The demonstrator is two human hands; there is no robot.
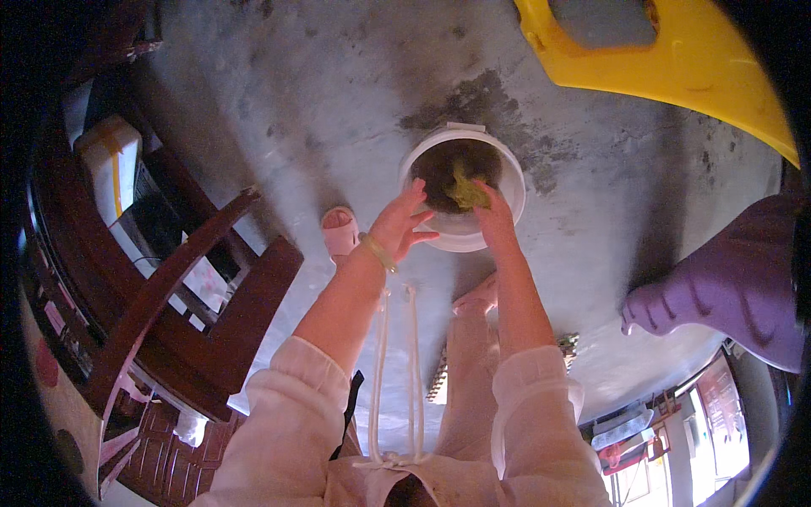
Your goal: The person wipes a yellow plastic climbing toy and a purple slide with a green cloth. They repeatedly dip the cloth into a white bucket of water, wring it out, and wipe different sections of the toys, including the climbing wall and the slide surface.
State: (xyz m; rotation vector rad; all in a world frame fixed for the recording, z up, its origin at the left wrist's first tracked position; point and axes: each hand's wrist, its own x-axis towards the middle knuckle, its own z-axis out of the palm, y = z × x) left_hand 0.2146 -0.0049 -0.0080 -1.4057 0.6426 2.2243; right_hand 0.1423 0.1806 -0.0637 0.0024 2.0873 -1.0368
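A round white plastic bucket stands on the floor before me, its inside dark. At its near left rim is my left hand, fingers apart and nothing in it, with a pale green bangle on the wrist. My right hand reaches over the near right rim. Its fingers hold a yellow-green clump inside the bucket. Whether the clump is leaves or some other soft material I cannot tell. The dark contents beneath it are not clear either.
Grey concrete floor surrounds the bucket, with a dark damp-looking patch behind it. A yellow plastic piece of furniture is at upper right, purple draped cloth at right. Dark wooden furniture stands at left. My sandalled foot is near the bucket.
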